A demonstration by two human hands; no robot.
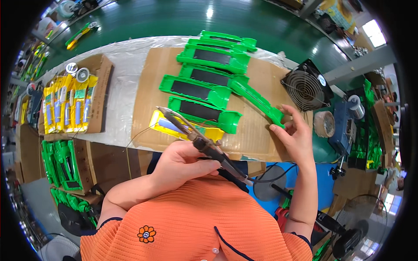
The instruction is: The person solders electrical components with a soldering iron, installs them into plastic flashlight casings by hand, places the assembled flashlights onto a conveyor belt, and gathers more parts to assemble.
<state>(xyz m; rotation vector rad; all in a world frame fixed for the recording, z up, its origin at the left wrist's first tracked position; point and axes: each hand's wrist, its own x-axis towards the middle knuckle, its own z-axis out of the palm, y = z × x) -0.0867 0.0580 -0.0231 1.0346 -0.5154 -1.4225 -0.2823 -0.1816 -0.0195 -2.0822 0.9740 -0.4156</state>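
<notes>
My left hand is closed around a soldering iron, whose thin tip points up and to the far left. A cable runs from its back end toward the right. Below the tip lies a yellow plastic casing with a bluish cylinder in it, partly hidden by the iron. My right hand pinches the near end of a narrow green plastic casing, which slants across the cardboard sheet. To its left, several wider green casings with black pads inside lie in a column.
Brown cardboard covers the middle of the bench. At the left stands a box of yellow casings, with a box of green casings lower down. A black fan, a tape roll and a blue device stand at the right.
</notes>
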